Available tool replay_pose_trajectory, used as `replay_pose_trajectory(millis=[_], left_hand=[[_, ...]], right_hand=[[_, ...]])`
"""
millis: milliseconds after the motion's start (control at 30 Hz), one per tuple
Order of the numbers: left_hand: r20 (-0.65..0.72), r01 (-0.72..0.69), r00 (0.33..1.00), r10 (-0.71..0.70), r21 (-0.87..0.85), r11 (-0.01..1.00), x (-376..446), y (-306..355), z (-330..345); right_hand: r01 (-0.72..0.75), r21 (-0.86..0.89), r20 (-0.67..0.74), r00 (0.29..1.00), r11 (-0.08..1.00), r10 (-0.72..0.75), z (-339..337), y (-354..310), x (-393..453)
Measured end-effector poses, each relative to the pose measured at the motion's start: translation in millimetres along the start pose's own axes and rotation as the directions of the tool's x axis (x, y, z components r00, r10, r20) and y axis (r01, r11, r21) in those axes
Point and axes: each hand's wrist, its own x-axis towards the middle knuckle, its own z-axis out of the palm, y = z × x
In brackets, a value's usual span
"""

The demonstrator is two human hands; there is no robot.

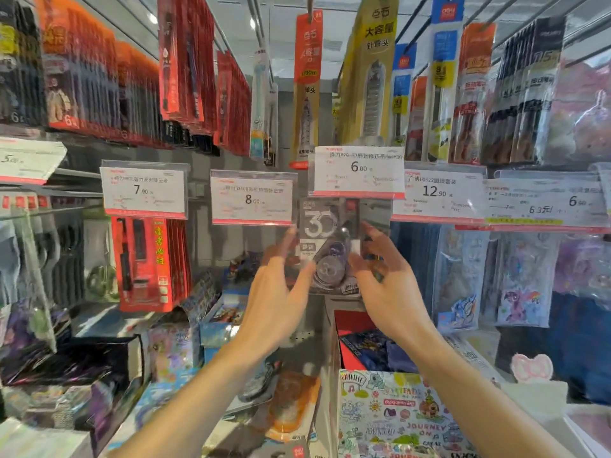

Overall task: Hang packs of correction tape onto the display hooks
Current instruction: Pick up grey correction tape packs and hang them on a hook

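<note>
Clear plastic pack of correction tape (pixel 330 249) is seen under the 6.00 price tag (pixel 358 171), apparently on its hook.

It is flanked by the left hand (pixel 276 292) and right hand (pixel 385 285), fingers spread, gripping nothing. The pack is best squared and pushed fully back, so that it hangs straight behind the tag.

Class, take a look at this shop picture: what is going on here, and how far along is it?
A person stands at a stationery display, both arms raised. The left hand and right hand flank a clear pack of correction tape marked 30, which sits just under the 6.00 price tag. Fingers of both hands touch its lower edges. The top of the pack is hidden behind the tag, so whether it is on the hook yet cannot be told. Neighbouring hooks carry other hanging packs.
</note>
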Motion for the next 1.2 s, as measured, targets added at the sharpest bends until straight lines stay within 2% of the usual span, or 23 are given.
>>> replay_pose_trajectory(millis=[100,300,467,700,867,1067,1200], left_hand=[[0.0,0.022,1.0,-0.022,-0.066,0.998,18,-13,13],[0.029,0.066,0.998,-0.064,-0.096,0.993,46,-33,31],[0.018,0.135,0.991,-0.134,-0.074,0.988,59,-42,40],[0.03,0.187,0.982,-0.185,-0.131,0.974,56,-40,39],[0.0,0.232,0.972,-0.237,-0.203,0.951,35,-29,24],[-0.028,0.13,0.989,-0.143,-0.275,0.953,-10,7,-4],[-0.041,0.104,0.991,-0.125,-0.33,0.938,-45,30,-19]], right_hand=[[-0.042,-0.016,0.019,0.999,0.999,0.042,6,11,14],[-0.05,-0.177,0.1,0.993,0.983,0.069,24,33,43],[-0.125,-0.115,0.12,0.983,0.985,0.139,38,36,60],[-0.203,-0.066,0.129,0.969,0.977,0.21,31,30,59],[-0.181,-0.03,0.104,0.977,0.983,0.184,9,24,39],[-0.178,0.027,0.014,0.984,0.984,0.177,-28,1,-2],[-0.147,0.116,0.018,0.989,0.982,0.146,-52,-19,-41]])
